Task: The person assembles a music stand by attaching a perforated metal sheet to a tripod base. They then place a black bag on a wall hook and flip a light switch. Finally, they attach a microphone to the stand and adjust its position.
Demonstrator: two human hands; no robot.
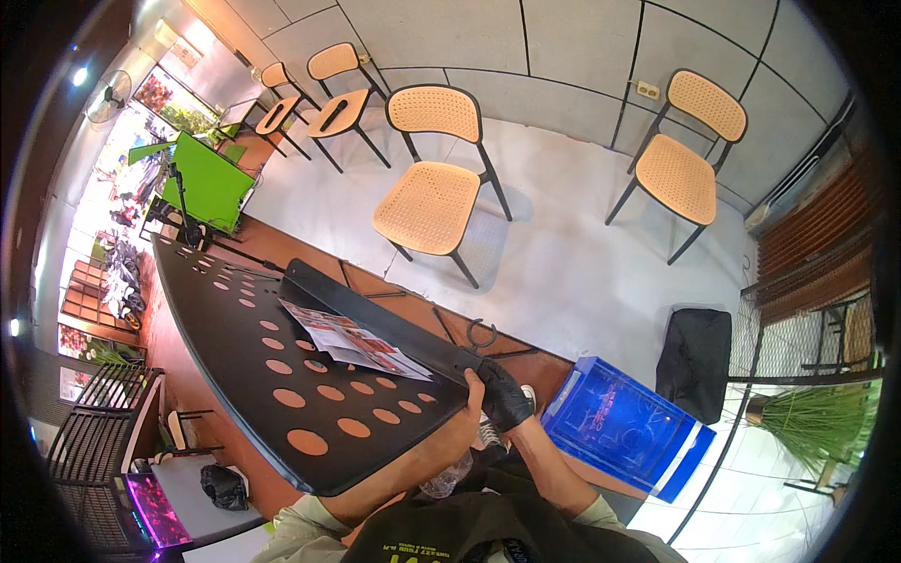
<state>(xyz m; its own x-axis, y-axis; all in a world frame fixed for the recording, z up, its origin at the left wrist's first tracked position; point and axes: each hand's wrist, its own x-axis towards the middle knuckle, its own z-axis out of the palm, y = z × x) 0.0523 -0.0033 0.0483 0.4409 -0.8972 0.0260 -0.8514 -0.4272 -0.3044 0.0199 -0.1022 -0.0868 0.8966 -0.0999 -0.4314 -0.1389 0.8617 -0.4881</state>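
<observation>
A black music stand desk [347, 446] with round holes spreads out in front of me, tilted, its long ledge [375, 319] along the far side. Printed sheets [352, 340] lie on it against the ledge. At the desk's right-hand corner, my bare left hand [473, 392] is closed on the edge, its fingers partly hidden. Right beside it my right hand [502, 392], in a black glove, is closed round the end of the ledge. The two hands nearly touch.
A blue plastic crate [615, 422] sits on the floor to my right, beside a black bag [694, 361]. Dark stand legs [450, 324] show beyond the ledge. Farther off are a rattan-look chair [432, 202], another chair [680, 178] and a green music stand [206, 178].
</observation>
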